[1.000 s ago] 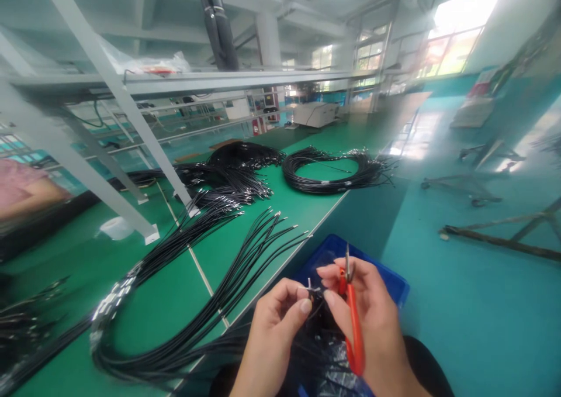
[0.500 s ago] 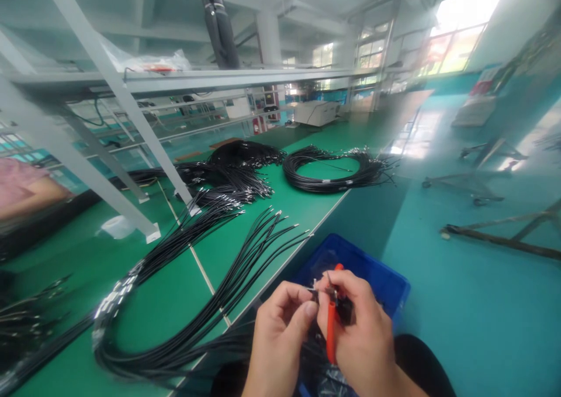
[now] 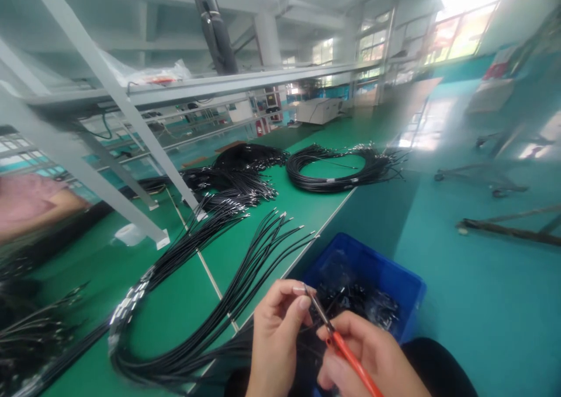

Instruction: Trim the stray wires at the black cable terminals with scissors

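Note:
My left hand is closed in a pinch between thumb and forefinger. Its fingers hide most of the small, thin piece between them, so I cannot make out what it is. My right hand grips red-handled pliers, whose slim metal jaws slant up and left to the left fingertips. Just left of my hands, a bundle of black cables with metal ends curves over the green table and passes under my left wrist. Beneath my hands, a blue bin holds small dark parts and clear plastic bags.
A coil of black cable and more cable bundles lie farther along the table. White shelf posts stand on its left side. A white roll lies near one post. Another person's arm is at far left.
The pliers have turned in my right hand from upright near the fingers to slanting, with their jaws pointing at the left fingertips. My right hand has moved lower, uncovering more of the bin.

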Tool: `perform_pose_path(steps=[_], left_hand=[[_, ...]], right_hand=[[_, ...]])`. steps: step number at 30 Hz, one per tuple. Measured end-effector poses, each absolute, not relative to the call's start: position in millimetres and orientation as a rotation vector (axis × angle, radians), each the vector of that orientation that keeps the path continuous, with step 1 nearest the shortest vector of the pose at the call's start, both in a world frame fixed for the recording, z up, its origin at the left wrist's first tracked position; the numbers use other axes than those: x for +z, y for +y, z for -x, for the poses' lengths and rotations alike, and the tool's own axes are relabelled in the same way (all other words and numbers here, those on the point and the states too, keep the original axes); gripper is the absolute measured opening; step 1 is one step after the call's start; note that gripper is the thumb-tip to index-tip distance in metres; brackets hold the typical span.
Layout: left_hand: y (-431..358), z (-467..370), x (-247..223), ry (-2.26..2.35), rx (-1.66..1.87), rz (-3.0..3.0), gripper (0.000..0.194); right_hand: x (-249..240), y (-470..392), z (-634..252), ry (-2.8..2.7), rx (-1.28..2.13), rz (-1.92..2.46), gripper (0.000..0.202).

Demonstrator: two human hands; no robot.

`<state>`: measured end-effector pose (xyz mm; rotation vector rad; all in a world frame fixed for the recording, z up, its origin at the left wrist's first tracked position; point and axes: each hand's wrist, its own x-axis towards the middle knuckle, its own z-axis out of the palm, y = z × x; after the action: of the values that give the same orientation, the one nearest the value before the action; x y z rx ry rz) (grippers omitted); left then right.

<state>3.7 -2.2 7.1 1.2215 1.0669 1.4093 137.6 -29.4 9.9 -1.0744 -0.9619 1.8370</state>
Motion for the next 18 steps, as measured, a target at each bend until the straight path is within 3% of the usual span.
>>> perform_pose_path(steps=[18], left_hand=[[0.8,-7.9,6.5,1.135,1.283,-1.224,0.008]], right_hand=[[11.8,-21.8,-141.2,-1.0,1.775,1.196,0.017]])
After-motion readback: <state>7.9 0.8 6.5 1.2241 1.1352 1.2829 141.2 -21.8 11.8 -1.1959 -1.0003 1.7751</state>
